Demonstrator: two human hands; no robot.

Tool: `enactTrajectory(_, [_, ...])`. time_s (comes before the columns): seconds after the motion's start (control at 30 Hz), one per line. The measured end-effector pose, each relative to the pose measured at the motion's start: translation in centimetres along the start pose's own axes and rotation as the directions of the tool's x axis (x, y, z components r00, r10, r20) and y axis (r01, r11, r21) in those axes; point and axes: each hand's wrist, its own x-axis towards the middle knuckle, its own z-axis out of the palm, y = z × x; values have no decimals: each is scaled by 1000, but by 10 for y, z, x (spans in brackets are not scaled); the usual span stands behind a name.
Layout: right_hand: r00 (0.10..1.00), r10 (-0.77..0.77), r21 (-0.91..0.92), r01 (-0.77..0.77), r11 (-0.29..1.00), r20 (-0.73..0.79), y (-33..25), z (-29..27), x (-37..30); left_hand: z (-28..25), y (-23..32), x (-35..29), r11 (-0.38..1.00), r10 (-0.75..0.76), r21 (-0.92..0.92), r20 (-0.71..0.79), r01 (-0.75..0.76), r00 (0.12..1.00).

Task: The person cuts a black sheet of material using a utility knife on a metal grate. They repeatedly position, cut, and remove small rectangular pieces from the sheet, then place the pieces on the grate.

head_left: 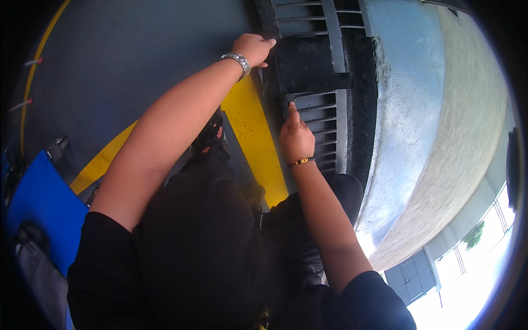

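While the blue panel sits off at 9 o'clock, well apart from the hands, the yellow floor stripe runs alongside the grate, probably marking its edge. Left hand at 12: fingers curled, thumb out at the black patch's left edge. Can't tell if that grip is pinching or only resting. Black patch is at 1 o'clock, lying across the bars, with a tongue poking out toward 3; looks placed to bridge the gaps. Right hand at 2: one digit extended to the patch's near-left corner, rest folded. Probably steadying that corner; can't tell if the grip has anything. Grate runs beside the wall, also toward 2.
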Motion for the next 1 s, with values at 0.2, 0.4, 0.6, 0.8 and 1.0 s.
enactTrajectory(0.2, [1000,-3,2,3,1000,-12,0,1,-2,0,1,0,1000,-2,27,-9,2,1000])
enactTrajectory(0.4, [995,6,152,9,988,-95,-4,-24,-8,-2,6,-7,1000,-28,1,31,28,999])
enactTrajectory(0.6, [943,-142,217,213,953,-302,-36,-43,38,-5,0,-1,1000,14,-24,106,-11,994])
enactTrajectory(0.8, [965,-178,103,201,974,-195,-42,-33,117,-4,5,-5,999,16,-37,103,-12,995])
enactTrajectory(1.0, [964,-204,98,223,970,-171,-43,-25,127,-6,0,-2,1000,18,-27,107,-15,994])
